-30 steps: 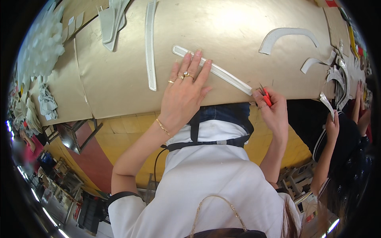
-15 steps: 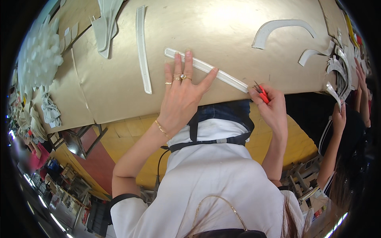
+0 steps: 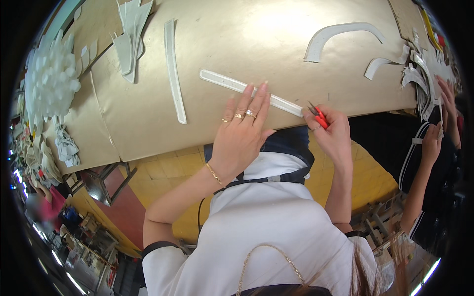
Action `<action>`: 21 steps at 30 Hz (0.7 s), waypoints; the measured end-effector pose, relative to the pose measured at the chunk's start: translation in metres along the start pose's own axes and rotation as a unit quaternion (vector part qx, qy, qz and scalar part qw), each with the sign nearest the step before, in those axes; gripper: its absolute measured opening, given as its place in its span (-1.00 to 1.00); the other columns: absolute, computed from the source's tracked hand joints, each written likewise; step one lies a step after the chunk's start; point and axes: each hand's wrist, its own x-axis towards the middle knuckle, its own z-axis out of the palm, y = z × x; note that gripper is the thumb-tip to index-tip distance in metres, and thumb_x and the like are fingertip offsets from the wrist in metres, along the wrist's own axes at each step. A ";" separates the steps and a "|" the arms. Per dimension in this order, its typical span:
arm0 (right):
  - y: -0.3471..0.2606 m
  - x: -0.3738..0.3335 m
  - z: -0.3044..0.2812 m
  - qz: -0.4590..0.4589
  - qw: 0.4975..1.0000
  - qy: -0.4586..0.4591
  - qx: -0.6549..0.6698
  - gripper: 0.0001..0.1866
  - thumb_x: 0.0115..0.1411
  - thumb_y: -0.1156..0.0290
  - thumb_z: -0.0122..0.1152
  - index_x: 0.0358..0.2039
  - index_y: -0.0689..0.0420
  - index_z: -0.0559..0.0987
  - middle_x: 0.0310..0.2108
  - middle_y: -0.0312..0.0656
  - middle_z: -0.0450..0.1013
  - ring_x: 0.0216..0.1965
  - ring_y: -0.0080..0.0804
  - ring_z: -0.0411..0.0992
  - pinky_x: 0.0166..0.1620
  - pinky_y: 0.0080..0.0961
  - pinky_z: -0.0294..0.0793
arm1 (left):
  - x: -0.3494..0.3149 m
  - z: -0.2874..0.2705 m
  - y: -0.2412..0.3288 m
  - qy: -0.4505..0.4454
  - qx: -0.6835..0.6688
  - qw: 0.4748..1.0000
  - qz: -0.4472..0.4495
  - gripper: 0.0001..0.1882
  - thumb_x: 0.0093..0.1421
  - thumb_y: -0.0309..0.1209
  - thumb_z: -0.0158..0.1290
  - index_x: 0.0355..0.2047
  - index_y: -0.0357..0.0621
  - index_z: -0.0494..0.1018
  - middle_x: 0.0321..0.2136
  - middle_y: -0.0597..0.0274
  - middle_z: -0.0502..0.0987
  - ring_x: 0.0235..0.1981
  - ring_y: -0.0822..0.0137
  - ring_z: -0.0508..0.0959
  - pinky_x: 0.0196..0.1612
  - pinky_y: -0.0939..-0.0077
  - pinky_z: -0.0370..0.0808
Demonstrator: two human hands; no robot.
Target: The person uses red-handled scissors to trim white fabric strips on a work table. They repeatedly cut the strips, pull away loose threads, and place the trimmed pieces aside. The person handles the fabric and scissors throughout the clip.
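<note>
A narrow white strip with a stitched-looking border (image 3: 224, 81) lies slantwise on the gold-coloured table. My left hand (image 3: 240, 129) rests flat, its fingertips on the middle of this strip. My right hand (image 3: 330, 129) is closed around small red-handled thread snips (image 3: 320, 116), whose dark points stick out up and to the left. Thumb and forefinger of that hand are at the strip's right end; whether they pinch it is hard to make out. A second, similar strip (image 3: 174, 74) lies apart, to the left of my left hand.
Curved white pieces (image 3: 340, 35) lie at the far right, near a pile of similar pieces (image 3: 419, 84). A co-worker's hand (image 3: 432, 140) is beside that pile. Flat pale pieces (image 3: 131, 44) and a heap of white pieces (image 3: 52, 79) lie on the left. The table (image 3: 148, 133) ends just before my body.
My left hand has slid right along the strip, its fingers now closer together. The view has shifted slightly. My right hand still holds the snips by the strip's right end.
</note>
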 end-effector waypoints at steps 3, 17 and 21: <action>0.002 -0.002 -0.003 -0.022 1.000 -0.015 0.012 -0.69 0.19 0.32 0.30 -0.56 0.27 0.50 -0.72 -0.36 0.24 -0.61 -0.62 0.12 -0.51 -0.58 0.16 | 0.003 0.007 -0.001 0.006 0.016 1.000 -0.003 -0.20 0.21 -0.10 0.07 0.33 -0.29 0.09 0.39 0.04 0.05 0.38 -0.03 0.08 0.36 0.03 0.11; 0.026 0.003 -0.008 -0.060 0.995 0.000 0.079 -0.72 0.18 0.39 0.29 -0.56 0.27 0.48 -0.72 -0.39 0.19 -0.62 -0.60 0.05 -0.54 -0.57 0.10 | 0.003 0.012 0.002 0.005 0.038 0.999 -0.002 -0.06 0.10 0.11 0.11 0.32 -0.26 0.12 0.39 -0.01 0.02 0.39 -0.14 0.02 0.35 -0.07 0.07; 0.014 0.001 -0.010 -0.106 0.994 0.009 -0.010 -0.72 0.19 0.41 0.27 -0.57 0.29 0.47 -0.70 -0.43 0.24 -0.60 -0.66 0.07 -0.53 -0.59 0.11 | 0.003 0.016 0.006 0.013 0.031 0.999 -0.004 0.03 0.05 0.21 0.10 0.33 -0.29 0.11 0.40 -0.11 -0.04 0.39 -0.25 -0.04 0.35 -0.16 0.01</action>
